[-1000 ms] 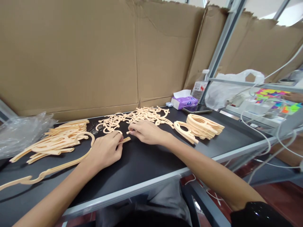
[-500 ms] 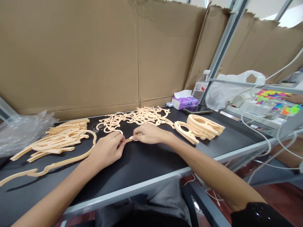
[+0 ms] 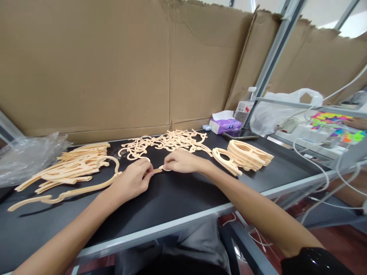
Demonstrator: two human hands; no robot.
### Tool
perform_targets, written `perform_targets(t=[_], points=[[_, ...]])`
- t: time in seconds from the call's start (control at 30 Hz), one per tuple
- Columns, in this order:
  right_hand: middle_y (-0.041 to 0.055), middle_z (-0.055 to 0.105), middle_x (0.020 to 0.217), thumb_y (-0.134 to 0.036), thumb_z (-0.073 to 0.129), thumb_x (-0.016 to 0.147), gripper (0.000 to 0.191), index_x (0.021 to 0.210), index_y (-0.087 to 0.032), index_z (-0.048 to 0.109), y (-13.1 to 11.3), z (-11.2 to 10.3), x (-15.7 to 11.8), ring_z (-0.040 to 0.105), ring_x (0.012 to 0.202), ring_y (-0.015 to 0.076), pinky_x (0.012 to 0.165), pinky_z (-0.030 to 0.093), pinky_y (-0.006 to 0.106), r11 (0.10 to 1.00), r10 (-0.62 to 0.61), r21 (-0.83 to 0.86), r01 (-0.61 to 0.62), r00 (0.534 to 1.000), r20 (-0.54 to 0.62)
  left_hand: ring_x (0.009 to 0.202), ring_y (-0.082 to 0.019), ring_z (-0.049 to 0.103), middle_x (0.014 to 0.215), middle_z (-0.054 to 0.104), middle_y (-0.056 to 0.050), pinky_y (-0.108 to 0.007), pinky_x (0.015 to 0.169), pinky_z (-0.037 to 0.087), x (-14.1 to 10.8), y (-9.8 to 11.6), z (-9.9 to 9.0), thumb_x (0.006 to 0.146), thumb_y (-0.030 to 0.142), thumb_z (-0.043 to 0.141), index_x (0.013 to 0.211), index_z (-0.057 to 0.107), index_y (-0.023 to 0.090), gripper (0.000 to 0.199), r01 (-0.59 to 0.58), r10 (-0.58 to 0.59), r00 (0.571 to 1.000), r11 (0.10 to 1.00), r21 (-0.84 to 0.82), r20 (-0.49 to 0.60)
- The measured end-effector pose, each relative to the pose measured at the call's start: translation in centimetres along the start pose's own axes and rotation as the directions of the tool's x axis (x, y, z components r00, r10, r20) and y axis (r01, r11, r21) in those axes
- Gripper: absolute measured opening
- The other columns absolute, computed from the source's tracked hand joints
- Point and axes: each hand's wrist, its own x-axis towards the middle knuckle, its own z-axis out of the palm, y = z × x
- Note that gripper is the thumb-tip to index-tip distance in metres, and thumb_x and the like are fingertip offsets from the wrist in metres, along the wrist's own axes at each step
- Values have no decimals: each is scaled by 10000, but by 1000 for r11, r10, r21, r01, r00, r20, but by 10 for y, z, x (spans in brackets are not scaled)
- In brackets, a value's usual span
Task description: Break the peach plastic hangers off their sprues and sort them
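A beige plastic clothes hanger [image 3: 86, 188] stretches across the black table, its hook curving up and one long arm reaching left. My left hand [image 3: 133, 176] is closed around its other arm, thumb and fingers pinched near the tip. Just beyond those fingers the hanger's thin end shows. My right hand [image 3: 182, 161] pinches a small curved beige piece [image 3: 165, 168] against that end; whether the two are joined I cannot tell. Behind my hands lies a heap of small curved beige pieces [image 3: 177, 140].
Long beige hanger arms [image 3: 77, 164] are piled at left beside clear plastic film [image 3: 28, 156]. Stacked folded hangers [image 3: 248, 154] lie at right. Farther back are a purple tissue pack [image 3: 225, 125], a phone [image 3: 241, 134] and a bottle [image 3: 245, 107]. Cardboard [image 3: 114, 68] walls the back.
The hanger's left arm has shifted slightly right and up in view, partly as the view itself moved a little. Both hands keep their grip in nearly the same place.
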Motion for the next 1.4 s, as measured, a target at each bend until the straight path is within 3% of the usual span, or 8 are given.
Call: perform_targets(t=[0.43,0.83,1.2,1.4], points=[[-33,544,589,-235,542,795,184,716,-158,689,-1,1,0,472,602,98,590,281,239,998,7,60,-11,998,63,777,-175,563,833,582,-33,-307,719,440,-1,0,0,897,180,444,793,521,201,132,-15,16,1000,1000,-28,22],[10,651,735,-317,529,874,227,831,-215,727,-9,0,-3,504,657,125,605,282,245,988,38,-153,-32,998,39,773,-171,539,835,555,-24,-305,719,423,-2,-6,2,898,166,446,806,506,197,114,-55,55,998,998,-12,35],[14,687,806,-340,484,889,254,884,-225,711,-14,-6,1,548,699,143,603,286,243,981,58,-192,-26,985,160,783,-177,542,844,561,-26,-302,726,416,-1,-11,3,917,186,439,818,513,196,125,-80,81,996,997,-21,32],[43,729,929,-286,457,904,262,880,-237,714,-23,-3,-1,614,796,179,614,293,265,950,35,-313,-5,995,89,767,-177,555,824,578,-22,-297,706,414,-3,-13,2,916,196,452,828,517,198,109,-67,68,997,997,-35,28]])
